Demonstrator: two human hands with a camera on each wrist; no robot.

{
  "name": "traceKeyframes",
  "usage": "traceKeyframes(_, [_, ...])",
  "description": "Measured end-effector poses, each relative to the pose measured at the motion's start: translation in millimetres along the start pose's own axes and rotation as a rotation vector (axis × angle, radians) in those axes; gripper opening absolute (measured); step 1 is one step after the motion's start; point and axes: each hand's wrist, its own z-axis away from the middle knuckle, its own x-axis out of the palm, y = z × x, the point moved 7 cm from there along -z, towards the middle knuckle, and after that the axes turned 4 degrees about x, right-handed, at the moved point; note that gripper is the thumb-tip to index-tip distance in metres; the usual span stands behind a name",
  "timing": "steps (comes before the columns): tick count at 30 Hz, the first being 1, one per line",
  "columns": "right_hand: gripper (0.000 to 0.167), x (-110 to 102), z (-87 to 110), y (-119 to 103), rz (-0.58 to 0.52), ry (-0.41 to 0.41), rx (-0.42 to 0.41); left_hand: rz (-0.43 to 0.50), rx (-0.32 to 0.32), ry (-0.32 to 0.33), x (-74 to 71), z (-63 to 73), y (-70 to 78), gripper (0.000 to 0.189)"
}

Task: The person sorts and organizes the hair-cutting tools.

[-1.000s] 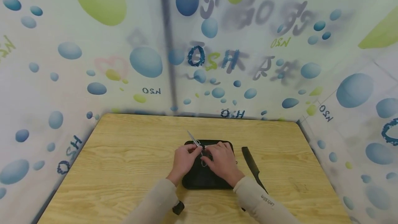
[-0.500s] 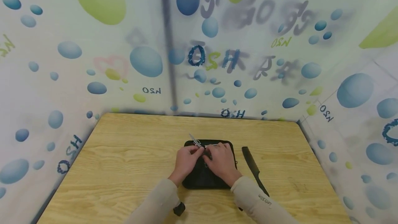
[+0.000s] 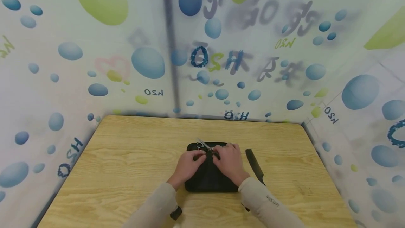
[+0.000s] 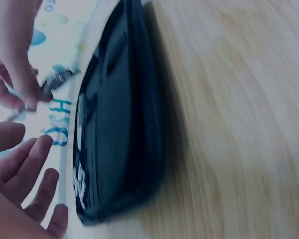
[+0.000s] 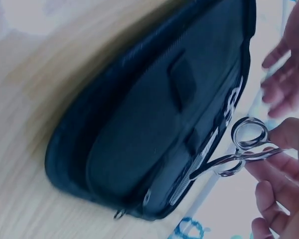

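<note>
My right hand (image 3: pixel 229 159) pinches a pair of silver scissors (image 5: pixel 245 149) by the finger-ring end, above a black zip case (image 3: pixel 212 182). Their blades point away and to the left in the head view. Just left of them is my left hand (image 3: pixel 188 165), its fingers loosely bent and holding nothing. In the left wrist view, this hand's fingers (image 4: pixel 34 167) are spread, apart from the scissors. The case lies unzipped. Inside it, near the far edge, sit a second pair of scissors (image 5: pixel 232 102) and a slim silver toothed tool (image 5: pixel 182 184).
A black comb (image 3: pixel 254 164) with a handle lies on the wooden table (image 3: pixel 136 164) to the right of the case. A small dark block (image 3: pixel 175 213) shows by the left sleeve. Walls printed with blue and green spots stand behind and beside the table.
My left hand has let go of the scissors and drawn slightly left. The right hand now holds them alone, and they have shifted a little to the right.
</note>
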Motion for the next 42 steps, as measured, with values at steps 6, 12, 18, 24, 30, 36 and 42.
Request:
traceKeyframes(6, [0.013,-4.3,0.7,23.6,0.015,-0.009,0.037,-0.245,0.085,-0.03,-11.7,5.5,-10.7,0.024])
traceKeyframes(12, [0.011,-5.4,4.0,46.6,0.038,-0.052,0.076,-0.496,0.158,-0.16,-13.9,14.7,-17.9,0.045])
traceKeyframes(18, [0.01,-1.3,9.0,67.4,0.082,-0.069,0.099,-0.656,0.144,-0.325,-8.0,24.7,-26.8,0.071])
traceKeyframes(24, [0.011,0.8,16.2,83.0,0.072,-0.056,0.108,-0.719,0.158,-0.351,-7.3,29.7,-28.6,0.083])
traceKeyframes(30, [0.01,0.7,21.7,90.4,0.104,-0.051,0.06,-0.759,0.136,-0.37,-9.1,31.7,-29.9,0.092])
traceKeyframes(36, [0.008,3.4,26.8,96.1,0.159,-0.066,0.005,-0.76,0.117,-0.422,-11.0,33.4,-30.4,0.103])
traceKeyframes(42, [0.005,4.4,29.3,99.6,0.2,-0.051,-0.027,-0.756,0.096,-0.473,-9.9,34.4,-30.9,0.12])
